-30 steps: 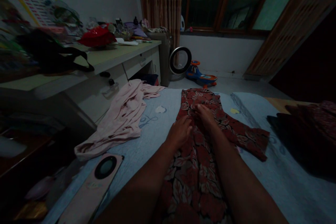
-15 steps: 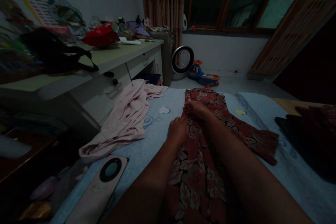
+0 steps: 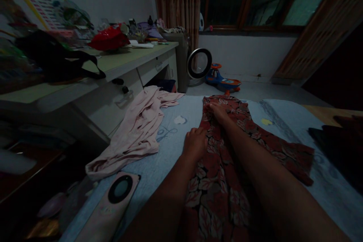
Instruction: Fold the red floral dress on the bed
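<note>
A dark red garment with a leaf print lies spread over the light blue bedsheet. One narrower part of it reaches out to the right. My left hand is at the garment's left edge, its fingers curled over the cloth. Farther up, my right hand pinches the cloth near the far end, with its fingertips partly hidden. Both forearms cover some of the fabric.
Left of the garment lies a crumpled pale pink cloth, with a phone-like pale object nearer me. Dark folded clothes are on the right. A cluttered desk runs along the left; a blue ride-on toy stands beyond the bed.
My right hand has moved slightly up the garment toward its far end. My left hand stays at the left edge. The whole view has shifted a little.
</note>
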Available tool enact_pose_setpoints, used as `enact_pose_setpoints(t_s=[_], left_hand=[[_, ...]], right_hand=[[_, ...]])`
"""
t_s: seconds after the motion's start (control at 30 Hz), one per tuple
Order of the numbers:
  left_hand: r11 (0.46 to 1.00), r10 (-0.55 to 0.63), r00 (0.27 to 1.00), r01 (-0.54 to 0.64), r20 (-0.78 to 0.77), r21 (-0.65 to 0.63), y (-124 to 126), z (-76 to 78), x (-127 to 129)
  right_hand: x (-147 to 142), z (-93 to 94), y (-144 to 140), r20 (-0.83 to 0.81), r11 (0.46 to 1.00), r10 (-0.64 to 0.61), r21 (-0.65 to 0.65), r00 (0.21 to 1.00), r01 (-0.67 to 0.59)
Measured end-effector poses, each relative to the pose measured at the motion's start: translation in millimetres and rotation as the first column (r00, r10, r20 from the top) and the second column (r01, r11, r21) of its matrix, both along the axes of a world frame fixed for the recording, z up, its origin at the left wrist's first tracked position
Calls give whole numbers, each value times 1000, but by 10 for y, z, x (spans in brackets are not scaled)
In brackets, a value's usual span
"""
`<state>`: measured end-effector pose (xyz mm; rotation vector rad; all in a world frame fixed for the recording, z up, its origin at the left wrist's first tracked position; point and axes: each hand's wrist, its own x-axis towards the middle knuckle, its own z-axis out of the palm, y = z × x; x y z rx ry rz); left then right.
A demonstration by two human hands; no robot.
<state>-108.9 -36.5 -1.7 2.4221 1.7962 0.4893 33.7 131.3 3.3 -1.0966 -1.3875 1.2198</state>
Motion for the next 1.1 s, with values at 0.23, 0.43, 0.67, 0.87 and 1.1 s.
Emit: enact_pose_setpoints(t_s=[0.23,0.43,0.67,0.87,1.1], left_hand=[[1000,30,999,-30,-26,4,-2,-31,58],[999,32,999,-33,-42,-19,-5,-32,83],[999,34,999,-33,-41,16,3,-72,85],[999,45,998,-44,-36,10,3,-70,93],[999,43,999,-42,-30,22,-1,-81,90]], right_hand=[[67,-48,-237,812,909,48,205,582,-362],[-6,-145,-219,957,888,-89,202,276,-413],[-61,-114,17,963,887,-111,207,247,-411],[-126,-110,144,955,900,-111,214,275,-380],[-140,-64,231,951,914,-109,210,289,-347]])
